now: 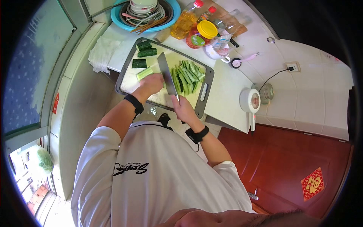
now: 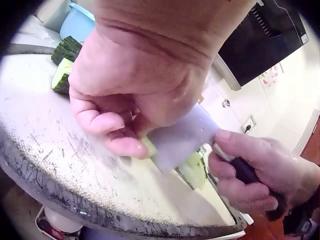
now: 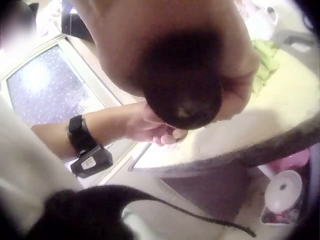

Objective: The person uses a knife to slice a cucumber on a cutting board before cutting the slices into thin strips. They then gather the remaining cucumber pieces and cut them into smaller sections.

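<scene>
Slanting across the head view's upper centre, the knife is gripped by the right hand; a half-hidden cucumber piece is seemingly pinched by the left hand.

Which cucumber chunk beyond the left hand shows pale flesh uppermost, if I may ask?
The pale chunk nearest the left hand; the three dark chunks show skin uppermost.

I see a loose white short-sleeved shirt with black script lettering on the front (the smaller line beside it defeats me from here). A black strap rings the left wrist, its boxy housing pale-labelled; the right wrist's black band trails a thin dark cable.
</scene>
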Demonstrator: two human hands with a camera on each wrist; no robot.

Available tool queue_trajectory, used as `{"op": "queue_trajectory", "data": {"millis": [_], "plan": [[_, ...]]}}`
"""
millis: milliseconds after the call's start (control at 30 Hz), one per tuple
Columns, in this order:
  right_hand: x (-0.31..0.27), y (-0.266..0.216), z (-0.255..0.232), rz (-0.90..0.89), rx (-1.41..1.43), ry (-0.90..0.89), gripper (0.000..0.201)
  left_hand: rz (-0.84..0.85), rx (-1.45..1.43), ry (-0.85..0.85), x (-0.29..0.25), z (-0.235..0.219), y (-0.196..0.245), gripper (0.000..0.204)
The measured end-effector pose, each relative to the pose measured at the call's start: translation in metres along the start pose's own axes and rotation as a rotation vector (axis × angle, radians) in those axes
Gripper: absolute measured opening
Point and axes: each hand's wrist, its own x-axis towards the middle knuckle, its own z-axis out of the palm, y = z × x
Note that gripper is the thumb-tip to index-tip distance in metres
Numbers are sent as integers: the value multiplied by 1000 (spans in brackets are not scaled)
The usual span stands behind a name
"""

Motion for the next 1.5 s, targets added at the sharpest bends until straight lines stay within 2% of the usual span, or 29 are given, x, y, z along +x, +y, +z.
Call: {"op": "queue_trajectory", "data": {"millis": [67,133,267,333,367,433,467,567,633,767,833,867,933,1067,1167,1367,1433,1500], "plan": [[16,-3,1,6,-21,29,48,23,-13,5,5,11,-9,28],[18,-11,-5,26,53,39,48,211,139,266,-3,14,-10,22],[-3,-26,-16,64,162,12,49,226,188,343,-41,-21,-11,24],[-17,-29,-15,83,198,-39,49,443,212,695,-47,-33,-37,24],[-19,-23,-11,117,228,-73,49,442,213,692,-48,-34,-41,24],[-19,-14,-4,153,252,-114,50,256,307,588,-50,-38,-46,29],[-19,-10,-4,150,252,-117,50,253,309,591,-49,-38,-46,29],[-21,-8,-15,119,174,-40,49,148,147,483,-35,-28,-39,36],[-13,-7,-24,153,85,27,48,41,-14,330,-24,-20,-29,44],[-14,-18,-19,167,66,43,47,-23,-109,248,1,4,-12,45],[-19,-12,-9,-8,-104,120,46,-62,-164,222,-3,1,4,44],[-21,-9,-8,-5,-103,122,46,-104,-220,200,-4,-1,9,43],[-31,-15,-9,-53,-170,149,45,-82,-213,248,1,7,6,43],[-44,-19,-14,20,-169,103,45,-12,-152,392,10,21,-4,41],[-44,-14,-13,-6,-177,82,45,-25,-225,361,9,20,-4,41],[-8,-10,6,-34,-178,135,48,-28,-207,359,10,22,-6,41],[-2,-15,4,36,-60,96,49,-12,-216,377,12,24,-9,41],[-6,-13,3,33,-55,101,48,7,-228,395,13,24,-8,40]]}}
